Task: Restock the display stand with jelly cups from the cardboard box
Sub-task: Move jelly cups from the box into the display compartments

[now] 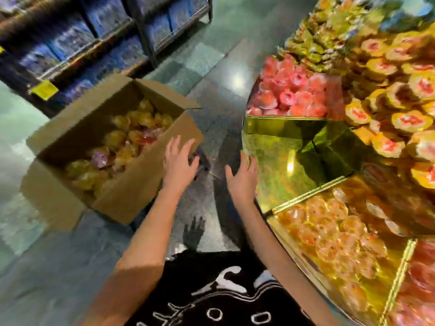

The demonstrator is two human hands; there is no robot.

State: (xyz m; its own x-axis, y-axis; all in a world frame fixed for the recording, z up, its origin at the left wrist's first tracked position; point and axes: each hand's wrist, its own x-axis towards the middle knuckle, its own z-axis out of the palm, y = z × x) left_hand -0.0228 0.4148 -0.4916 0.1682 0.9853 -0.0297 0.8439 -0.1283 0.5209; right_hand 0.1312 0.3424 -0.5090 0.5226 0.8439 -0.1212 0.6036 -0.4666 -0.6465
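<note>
Between the cardboard box (131, 196) and the display stand (270, 161), both of the person's hands hang over the floor, palms down, fingers straight and spread, nothing held in either. Left hand (180, 158) overlaps the box's right-hand wall in view; contact cannot be told (frame heavily motion-blurred). Right hand (242, 177) sits just beside the stand's gold outer wall, fingertips at its edge. Jelly cups (122, 142) fill the box, left of and beyond the left hand: mostly yellow, some purple, a few red, piled loosely. Box flaps folded outward, box resting on the floor, angled away to the upper left. Stand is curved, split by gold dividers into wedge compartments. One holds pink cups (294, 97); next to it a compartment showing its mirrored gold lining (313, 147), nearest the right hand; then one of clear orange cups (329, 236). A higher tier carries yellow cups with red-printed lids (404, 118). Floor under the hands is dark, speckled, polished tile (207, 208), with a hand's shadow (194, 231) on it; pale greenish tile (35, 267) to the left. Dark shelving (146, 43) with blue packs (70, 43) and a yellow tag (44, 89) stands at upper left. Black shirt with white print (223, 290) at bottom edge.
</note>
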